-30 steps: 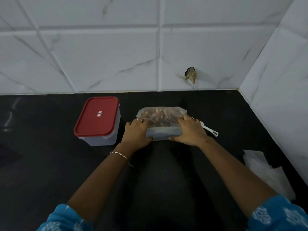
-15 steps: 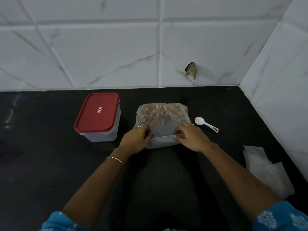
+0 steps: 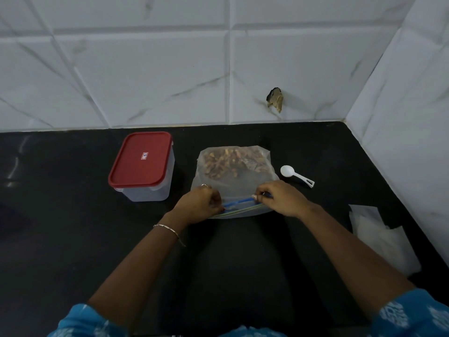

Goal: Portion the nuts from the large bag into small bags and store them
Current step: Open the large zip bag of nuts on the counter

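Two hands, one bag, at the opening step.

Item 1: large bag [image 3: 237, 188], clear plastic, lying flat at the middle of the black counter [image 3: 73, 239]. Its mouth faces the person. The nuts [image 3: 233, 162] are heaped at the far end. A second ago it was bunched up between the hands; it has since been laid down and spread out.

Item 2: zip strip [image 3: 239, 201]. The blue track now sits apart from the greenish one, so the seal appears to be parting.

Item 3: left hand [image 3: 198, 204], pinching the strip's left end.

Item 4: right hand [image 3: 283, 198], pinching the blue track towards the right. The hands are held apart, with the strip spanning between them.

Item 5: white scoop [image 3: 295, 175], just right of the bag, untouched.

Item 6: container with red lid [image 3: 142, 164], left of the bag, lid on.

Item 7: pale thin sheets [image 3: 381, 237], well to the right. These may be the small bags, but this cannot be told.

Assessment: portioning has not yet begun. Once the mouth is open, scooping becomes possible.
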`<state>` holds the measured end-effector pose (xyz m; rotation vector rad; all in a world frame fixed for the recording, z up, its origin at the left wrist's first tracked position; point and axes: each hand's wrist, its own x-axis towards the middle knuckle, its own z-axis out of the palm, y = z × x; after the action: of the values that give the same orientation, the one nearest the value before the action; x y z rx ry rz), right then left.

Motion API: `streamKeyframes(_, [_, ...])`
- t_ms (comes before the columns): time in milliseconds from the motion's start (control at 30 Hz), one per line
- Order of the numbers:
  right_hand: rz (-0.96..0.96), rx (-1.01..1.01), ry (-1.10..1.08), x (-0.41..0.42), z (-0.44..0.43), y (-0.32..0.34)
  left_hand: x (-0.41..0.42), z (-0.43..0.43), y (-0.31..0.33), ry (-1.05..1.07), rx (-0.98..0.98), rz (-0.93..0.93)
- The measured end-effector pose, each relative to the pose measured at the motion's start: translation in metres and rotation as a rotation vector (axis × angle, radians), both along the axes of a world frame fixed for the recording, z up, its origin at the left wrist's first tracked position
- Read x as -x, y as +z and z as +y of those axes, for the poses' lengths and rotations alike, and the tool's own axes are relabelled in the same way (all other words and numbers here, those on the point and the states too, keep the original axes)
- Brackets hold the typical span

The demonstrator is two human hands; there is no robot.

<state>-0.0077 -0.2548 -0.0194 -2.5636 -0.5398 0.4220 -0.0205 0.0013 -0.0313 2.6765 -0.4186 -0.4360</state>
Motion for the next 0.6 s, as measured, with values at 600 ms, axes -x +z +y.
streamKeyframes(600, [-0.341,-0.074,-0.016,0.013,0.001,0.056,-0.006,-0.002,0.05,-0.034,0.023,-0.398])
